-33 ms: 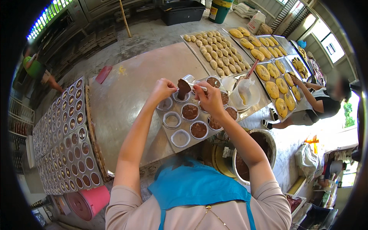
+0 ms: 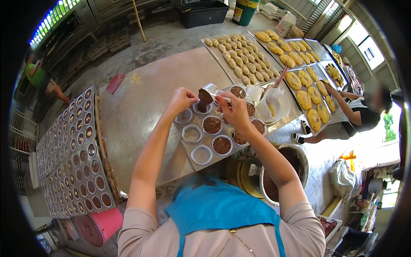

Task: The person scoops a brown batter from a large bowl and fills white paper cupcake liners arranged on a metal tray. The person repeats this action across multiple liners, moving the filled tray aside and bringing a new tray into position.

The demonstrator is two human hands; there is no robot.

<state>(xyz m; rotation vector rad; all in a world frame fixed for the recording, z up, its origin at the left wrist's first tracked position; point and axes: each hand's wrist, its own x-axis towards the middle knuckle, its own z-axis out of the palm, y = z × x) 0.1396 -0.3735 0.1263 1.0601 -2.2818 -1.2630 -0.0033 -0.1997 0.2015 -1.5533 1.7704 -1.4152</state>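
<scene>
My right hand [image 2: 234, 112] is closed around the pale handle of a small metal scoop [image 2: 210, 88], which is tipped to the left. Thick brown batter [image 2: 204, 97] runs from it into a paper-lined baking cup [image 2: 201, 110]. Just left of the batter, my left hand [image 2: 184, 99] has its fingertips pinched together beside that cup's rim; what they pinch is too small to make out. Nearer to me, filled cups [image 2: 222, 145] and unfilled white paper cups [image 2: 201, 154] stand on a metal tray [image 2: 187, 147].
A clear plastic pitcher [image 2: 276, 105] stands right of the cups. Dough pieces fill a tray [image 2: 218, 55] beyond, and a co-worker's hand [image 2: 332, 89] touches yellow loaves at right. Filled-cup trays [image 2: 97, 150] lie left. A batter bucket [image 2: 305, 169] stands below the table's right side.
</scene>
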